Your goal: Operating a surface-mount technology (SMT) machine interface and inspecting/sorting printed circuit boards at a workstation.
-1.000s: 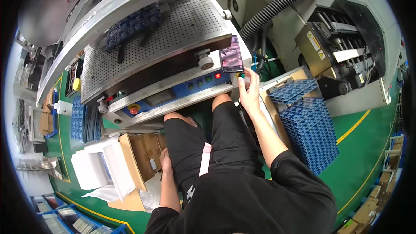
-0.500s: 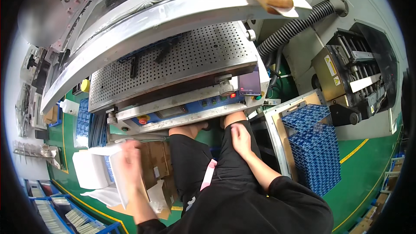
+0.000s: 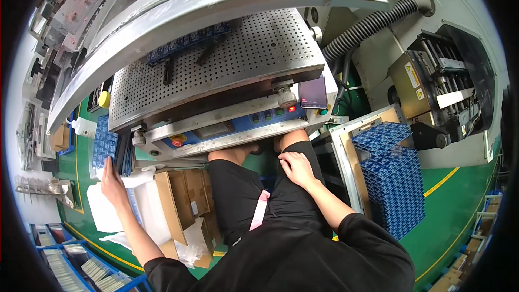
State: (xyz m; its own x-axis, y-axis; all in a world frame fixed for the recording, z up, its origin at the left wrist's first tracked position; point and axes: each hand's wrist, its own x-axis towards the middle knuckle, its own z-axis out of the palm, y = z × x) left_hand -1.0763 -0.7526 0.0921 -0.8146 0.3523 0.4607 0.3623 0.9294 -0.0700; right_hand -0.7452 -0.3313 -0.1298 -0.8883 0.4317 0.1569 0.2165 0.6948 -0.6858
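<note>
My left hand reaches out to the left and rests with spread fingers on white sheets beside a stack of blue trays. My right hand lies loosely on my right thigh, holding nothing. In front of me stands a machine with a perforated metal plate and a blue control panel with coloured buttons. A phone leans at the panel's right end.
An open cardboard box with white wrapping stands by my left leg. A tall stack of blue trays sits at right beside a wooden-framed board. A ribbed black hose and a grey machine are at the back right.
My left hand has swung out from near the box to the white sheets at far left. My right hand has come down from the phone by the panel onto my thigh.
</note>
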